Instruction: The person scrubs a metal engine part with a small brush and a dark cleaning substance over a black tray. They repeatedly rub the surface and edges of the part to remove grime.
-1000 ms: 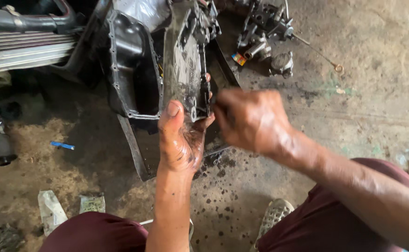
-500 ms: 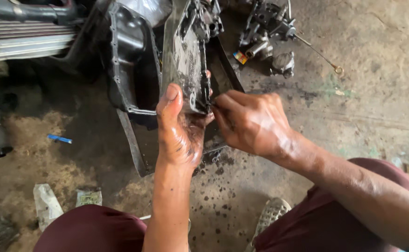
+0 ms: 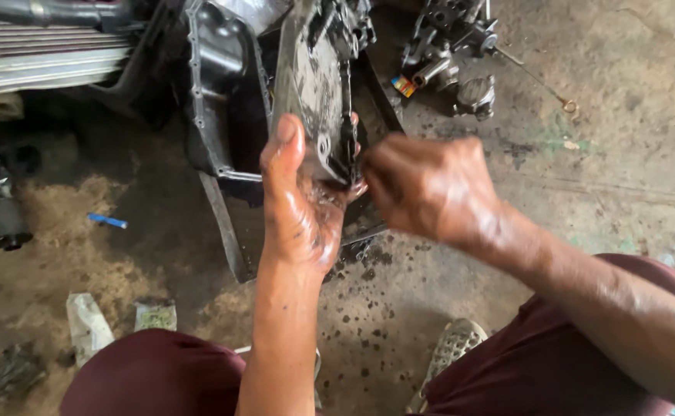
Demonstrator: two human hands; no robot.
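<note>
My left hand [image 3: 300, 202] grips the lower end of a flat, oily grey metal engine part [image 3: 313, 85] and holds it upright over a dark tray. My right hand [image 3: 428, 185] is closed in a loose fist against the part's right edge, fingertips at its lower corner; whether it pinches something small there is hidden. Both hands shine with oil. Just behind and left of the held part stands a black oil pan [image 3: 218, 92] with its hollow facing me.
Greasy engine pieces [image 3: 453, 54] lie at the top right on the concrete floor. A finned metal block [image 3: 37, 54] sits top left. A blue stick [image 3: 107, 221], crumpled wrappers [image 3: 89, 327] and oil spots [image 3: 361, 323] litter the floor near my knees and shoe [image 3: 449, 350].
The view has drifted slightly. My right hand has moved a little to the right along the part's edge; my left hand keeps the same grip.
</note>
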